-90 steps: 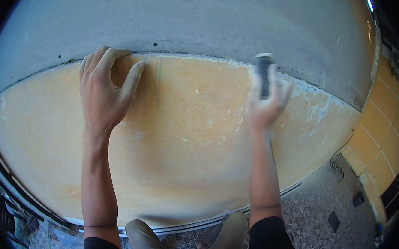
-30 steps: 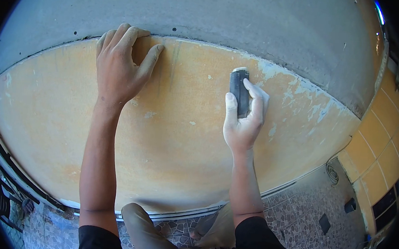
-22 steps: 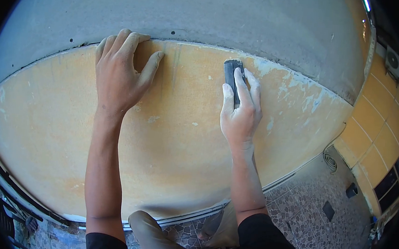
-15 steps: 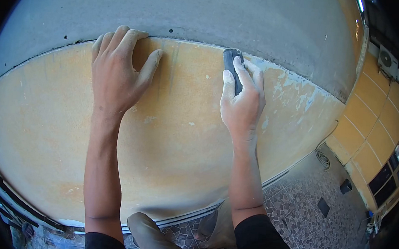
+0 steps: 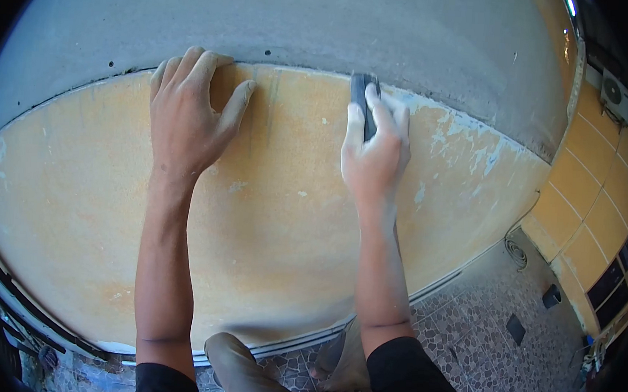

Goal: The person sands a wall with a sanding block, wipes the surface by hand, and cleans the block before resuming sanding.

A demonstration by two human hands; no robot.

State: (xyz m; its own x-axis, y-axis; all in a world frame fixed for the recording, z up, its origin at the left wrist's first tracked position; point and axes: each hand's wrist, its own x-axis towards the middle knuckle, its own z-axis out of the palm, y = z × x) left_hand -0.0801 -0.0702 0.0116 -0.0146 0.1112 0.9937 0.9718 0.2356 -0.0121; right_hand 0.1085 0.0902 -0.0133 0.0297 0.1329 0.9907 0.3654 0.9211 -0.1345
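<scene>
My right hand [image 5: 381,146], whitened with dust on the fingers, grips a dark grey sanding block [image 5: 358,90]. The block lies against the top border of the yellow painted wall [image 5: 294,165], where it meets the grey surface [image 5: 326,22]. My left hand [image 5: 188,114] rests on the wall's upper edge further left, its fingers stretched over the border and its thumb apart. Nothing shows in that hand. To the right of the block, the yellow paint is worn into pale, bluish patches [image 5: 478,145].
Below lies a stone-patterned floor [image 5: 463,352], with my bent knee [image 5: 233,369] close to the wall's foot. On the right are a coiled hose [image 5: 515,254], a dark bucket [image 5: 552,296], a yellow panelled wall [image 5: 585,171] and an air-conditioner unit [image 5: 616,93].
My right hand has shifted slightly left with the sanding block along the edge. My left hand keeps its place on the border. The whole view has moved a little.
</scene>
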